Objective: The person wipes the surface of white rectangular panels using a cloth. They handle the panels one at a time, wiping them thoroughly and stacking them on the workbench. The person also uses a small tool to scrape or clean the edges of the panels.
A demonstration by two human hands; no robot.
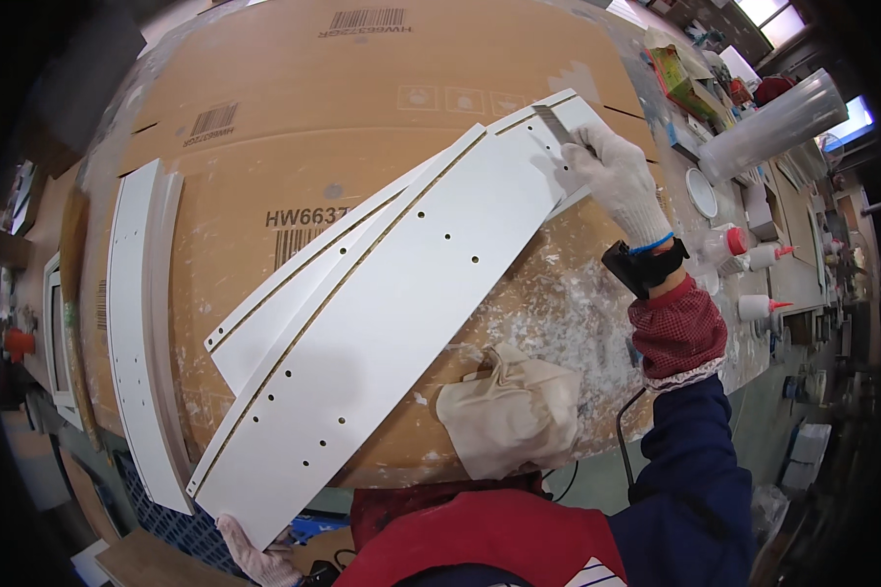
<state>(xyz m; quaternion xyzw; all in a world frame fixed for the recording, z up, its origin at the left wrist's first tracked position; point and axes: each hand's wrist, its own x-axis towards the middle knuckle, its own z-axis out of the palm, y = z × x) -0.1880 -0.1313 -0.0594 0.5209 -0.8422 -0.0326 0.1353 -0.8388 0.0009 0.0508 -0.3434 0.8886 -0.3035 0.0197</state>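
A long white panel [392, 303] lies slantwise across the middle of the view, running from about 7 o'clock up to about 1 o'clock over a cardboard-covered table [294, 88]. Its face is flat and matte white, dotted with small round holes in pairs and singles, and its left long edge shows a raw brownish core. A second white panel [294, 293] of like shape lies under it, peeking out on the 10 o'clock side.

The person's right hand [612, 176], in a white knit glove with a black wrist strap, sits at the panel's upper end at about 1 o'clock. Its fingers are closed around a small scraper [552, 125], whose grey blade rests on the panel near the top edge. The left hand [255, 558], also gloved, is at about 7 o'clock, curled onto the panel's lower corner and gripping it.

A crumpled beige rag [509, 411] lies on the cardboard just beside the panel at about 5 o'clock, among white flecks. Narrow white strips [142, 323] lie at 9 o'clock. Small white bottles with red caps [744, 249] stand at 3 o'clock.
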